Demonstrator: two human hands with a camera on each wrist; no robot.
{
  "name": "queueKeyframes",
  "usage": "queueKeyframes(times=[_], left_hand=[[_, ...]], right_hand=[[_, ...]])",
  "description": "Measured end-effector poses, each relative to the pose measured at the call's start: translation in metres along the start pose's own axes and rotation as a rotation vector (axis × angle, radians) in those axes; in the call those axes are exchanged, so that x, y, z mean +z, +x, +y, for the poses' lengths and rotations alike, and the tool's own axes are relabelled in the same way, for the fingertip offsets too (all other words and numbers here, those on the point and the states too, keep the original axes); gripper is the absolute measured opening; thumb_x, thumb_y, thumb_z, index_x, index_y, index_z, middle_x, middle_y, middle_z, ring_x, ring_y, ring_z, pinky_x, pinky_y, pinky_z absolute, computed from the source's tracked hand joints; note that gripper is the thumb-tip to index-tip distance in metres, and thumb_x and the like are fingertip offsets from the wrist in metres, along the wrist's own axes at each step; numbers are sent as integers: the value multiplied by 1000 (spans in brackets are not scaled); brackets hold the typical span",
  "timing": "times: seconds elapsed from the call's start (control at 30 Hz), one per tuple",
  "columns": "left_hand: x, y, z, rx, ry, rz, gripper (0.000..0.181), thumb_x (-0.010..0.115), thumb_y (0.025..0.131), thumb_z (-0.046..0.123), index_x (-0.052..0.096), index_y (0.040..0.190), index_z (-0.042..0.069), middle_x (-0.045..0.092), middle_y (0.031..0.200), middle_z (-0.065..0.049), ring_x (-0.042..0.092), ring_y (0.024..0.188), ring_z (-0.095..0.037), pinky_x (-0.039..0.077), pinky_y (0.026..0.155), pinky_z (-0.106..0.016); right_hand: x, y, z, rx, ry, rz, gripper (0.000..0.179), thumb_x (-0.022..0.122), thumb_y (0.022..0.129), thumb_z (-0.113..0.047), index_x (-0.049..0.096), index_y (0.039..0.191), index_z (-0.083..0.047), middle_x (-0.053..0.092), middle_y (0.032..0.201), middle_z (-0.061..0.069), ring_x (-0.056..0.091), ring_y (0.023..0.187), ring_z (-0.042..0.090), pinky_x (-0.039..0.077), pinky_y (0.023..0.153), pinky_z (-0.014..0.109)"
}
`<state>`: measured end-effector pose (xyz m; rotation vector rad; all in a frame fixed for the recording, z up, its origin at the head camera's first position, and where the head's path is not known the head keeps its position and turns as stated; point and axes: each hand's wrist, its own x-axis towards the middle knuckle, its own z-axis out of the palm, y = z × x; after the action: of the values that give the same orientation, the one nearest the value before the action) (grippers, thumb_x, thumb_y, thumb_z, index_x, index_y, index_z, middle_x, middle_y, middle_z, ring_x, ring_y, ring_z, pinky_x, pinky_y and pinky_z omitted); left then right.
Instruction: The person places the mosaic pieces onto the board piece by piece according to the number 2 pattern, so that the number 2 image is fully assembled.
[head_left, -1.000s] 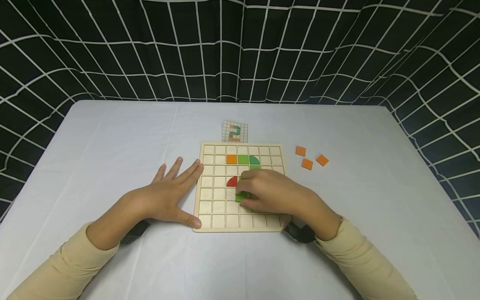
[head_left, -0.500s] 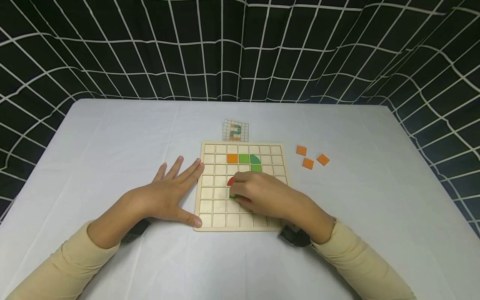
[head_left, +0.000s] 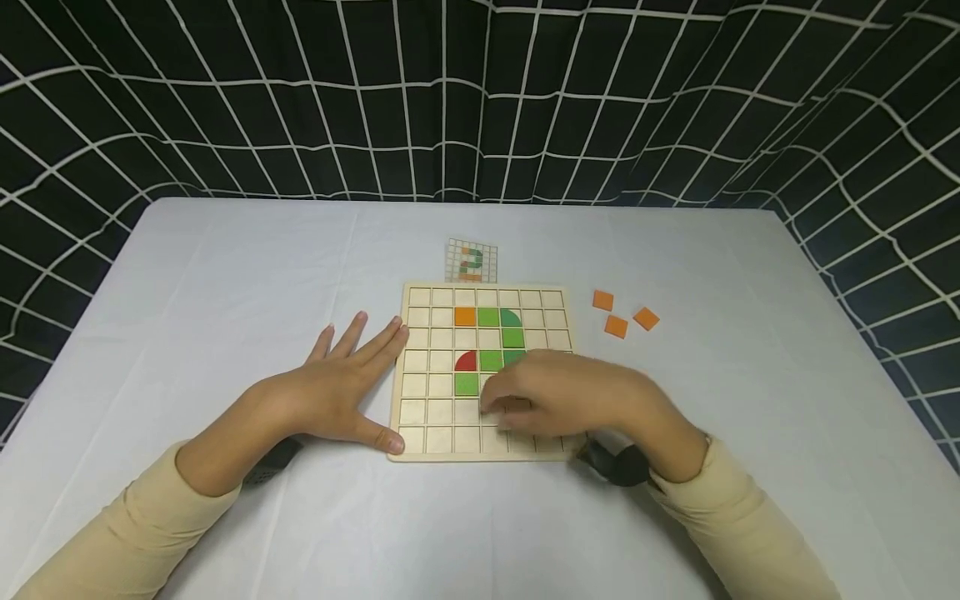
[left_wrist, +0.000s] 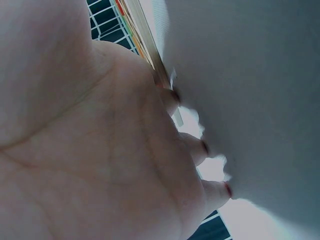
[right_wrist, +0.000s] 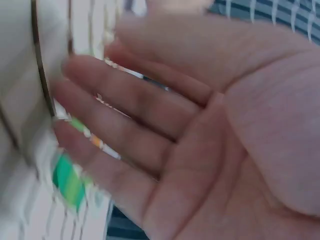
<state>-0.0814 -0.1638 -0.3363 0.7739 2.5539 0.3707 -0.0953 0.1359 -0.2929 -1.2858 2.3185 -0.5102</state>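
A wooden grid board [head_left: 411,412] lies on the white table. My left hand [head_left: 330,400] is flat with fingers spread, its thumb and index fingertips at the board's left edge. My right hand [head_left: 558,392] hovers over the board's lower right; the right wrist view shows its fingers loosely extended and nothing held. Left of it, a green square tile [head_left: 466,384] sits in a cell below a red quarter-circle tile [head_left: 467,361]. Beside the red one is another green square; a dark green tile [head_left: 513,357] is partly hidden by the right hand.
Further up the board lie an orange square [head_left: 465,317], green squares and a dark green quarter-circle [head_left: 511,317]. A patterned grid card [head_left: 471,262] lies behind the board. Three loose orange tiles [head_left: 616,327] are to its right. A dark gridded curtain [head_left: 465,100] hangs behind the table.
My right hand slid a green square leftward to the cell under the red tile, then let go and moved right, uncovering it. The left hand stays put.
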Motion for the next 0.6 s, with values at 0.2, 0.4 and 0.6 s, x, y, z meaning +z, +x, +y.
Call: queueKeyframes(times=[0.2, 0.4, 0.6], left_hand=[[-1, -1, 0, -3, -11, 1, 137, 68, 67, 83, 2, 162, 9, -5, 168, -5, -15, 148, -43, -7, 111, -69], [-2, -1, 1, -10, -18, -1, 137, 69, 67, 82, 2, 162, 9, -5, 168, -5, -15, 148, -43, -7, 111, -69], [-1, 0, 1, -10, -19, -3, 138, 68, 66, 83, 2, 162, 9, -5, 168, -6, -14, 148, -43, -8, 111, -69]], right_hand=[[-36, -32, 35, 410, -117, 147, 13, 70, 87, 0, 71, 97, -9, 65, 88, 3, 58, 84, 20, 50, 84, 44], [-44, -47, 71, 722, -162, 89, 12, 56, 92, -1, 64, 101, -2, 56, 85, 10, 51, 79, 27, 45, 71, 42], [-37, -46, 86, 717, -172, 88, 30, 52, 92, 4, 65, 118, 5, 63, 122, 24, 57, 105, 35, 46, 92, 51]])
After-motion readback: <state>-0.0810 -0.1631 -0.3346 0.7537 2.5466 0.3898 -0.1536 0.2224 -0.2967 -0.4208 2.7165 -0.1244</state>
